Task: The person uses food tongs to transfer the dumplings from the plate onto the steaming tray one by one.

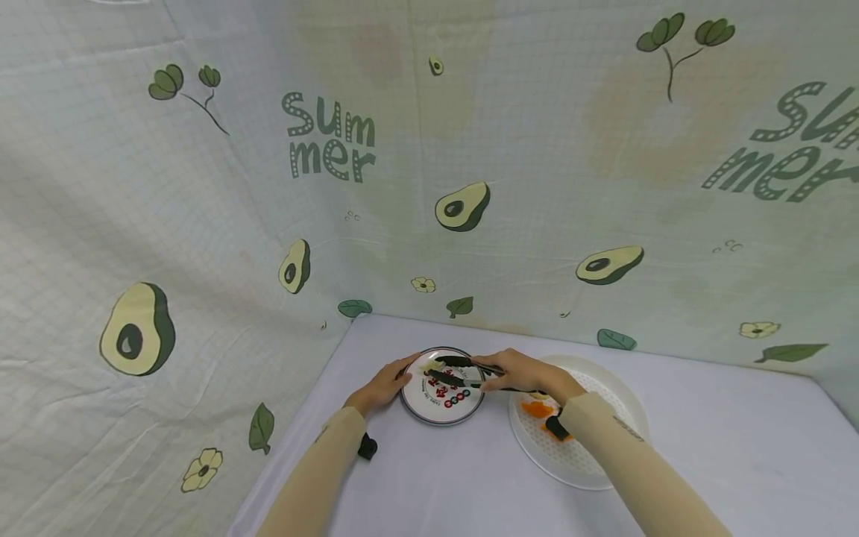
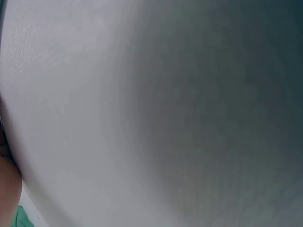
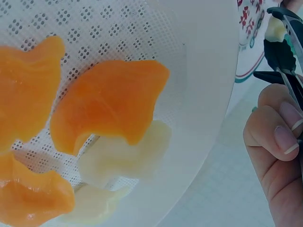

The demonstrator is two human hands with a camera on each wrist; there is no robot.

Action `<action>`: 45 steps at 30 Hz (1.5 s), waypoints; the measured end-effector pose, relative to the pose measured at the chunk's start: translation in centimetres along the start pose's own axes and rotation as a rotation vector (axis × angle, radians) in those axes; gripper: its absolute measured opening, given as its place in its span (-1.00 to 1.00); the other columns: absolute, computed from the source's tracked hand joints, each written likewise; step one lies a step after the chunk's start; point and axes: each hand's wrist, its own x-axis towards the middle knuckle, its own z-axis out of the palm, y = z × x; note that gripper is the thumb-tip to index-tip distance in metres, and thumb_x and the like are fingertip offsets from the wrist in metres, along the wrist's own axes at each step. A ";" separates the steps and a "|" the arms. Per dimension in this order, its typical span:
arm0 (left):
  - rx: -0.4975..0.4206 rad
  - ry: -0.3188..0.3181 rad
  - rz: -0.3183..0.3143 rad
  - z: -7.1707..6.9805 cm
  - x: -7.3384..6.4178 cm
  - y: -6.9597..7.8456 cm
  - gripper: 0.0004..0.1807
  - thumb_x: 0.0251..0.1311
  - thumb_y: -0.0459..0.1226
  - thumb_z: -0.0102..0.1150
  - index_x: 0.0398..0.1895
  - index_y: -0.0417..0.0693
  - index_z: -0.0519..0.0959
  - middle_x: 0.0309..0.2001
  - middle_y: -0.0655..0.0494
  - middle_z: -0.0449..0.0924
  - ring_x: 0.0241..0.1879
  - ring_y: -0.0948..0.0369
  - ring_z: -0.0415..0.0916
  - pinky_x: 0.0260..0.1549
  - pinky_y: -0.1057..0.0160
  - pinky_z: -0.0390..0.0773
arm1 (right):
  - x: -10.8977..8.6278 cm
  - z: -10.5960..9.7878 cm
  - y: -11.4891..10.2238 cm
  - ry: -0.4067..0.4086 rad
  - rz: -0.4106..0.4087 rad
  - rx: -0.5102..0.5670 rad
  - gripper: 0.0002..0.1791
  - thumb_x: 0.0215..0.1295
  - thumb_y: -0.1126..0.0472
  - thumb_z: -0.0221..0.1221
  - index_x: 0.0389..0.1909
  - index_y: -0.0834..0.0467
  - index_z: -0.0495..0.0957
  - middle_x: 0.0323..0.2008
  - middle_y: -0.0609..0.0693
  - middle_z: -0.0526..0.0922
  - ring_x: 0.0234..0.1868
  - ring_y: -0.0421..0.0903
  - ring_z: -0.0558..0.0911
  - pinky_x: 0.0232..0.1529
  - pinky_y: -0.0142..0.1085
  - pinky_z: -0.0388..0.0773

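My left hand (image 1: 382, 385) holds the left rim of a small white plate (image 1: 429, 407) with red print and a dark edge, thumb over the rim. In my right hand (image 1: 522, 370) is a pair of tongs (image 1: 451, 379) with black tips, reaching over the plate. At the tips, a pale yellowish piece (image 3: 275, 30) shows in the right wrist view; whether it is pinched I cannot tell. Below the right forearm lies a round white perforated tray (image 1: 634, 391) with orange slices (image 3: 111, 99) and pale slices (image 3: 125, 158). Blurred white fills most of the left wrist view.
A white cloth (image 1: 436, 477) covers the table. Behind and to the left hangs a printed curtain (image 1: 376, 246) with avocados, leaves and lettering. The perforated tray stands right of the plate, a short gap between them. Small black cameras (image 1: 367, 447) sit at both wrists.
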 end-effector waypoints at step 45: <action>-0.021 0.005 -0.032 0.1 -0.5 0.7 -0.45 0.55 -0.26 -0.11 0.56 0.06 0.18 0.48 -0.14 0.19 0.47 -0.18 0.06 0.40 -0.21 0.05 | -10.9 -2.0 -1.5 0.071 -0.107 0.011 -0.26 0.38 -0.04 0.23 0.43 0.29 0.31 0.26 0.15 0.52 -0.21 -0.25 0.51 -0.13 -0.30 0.49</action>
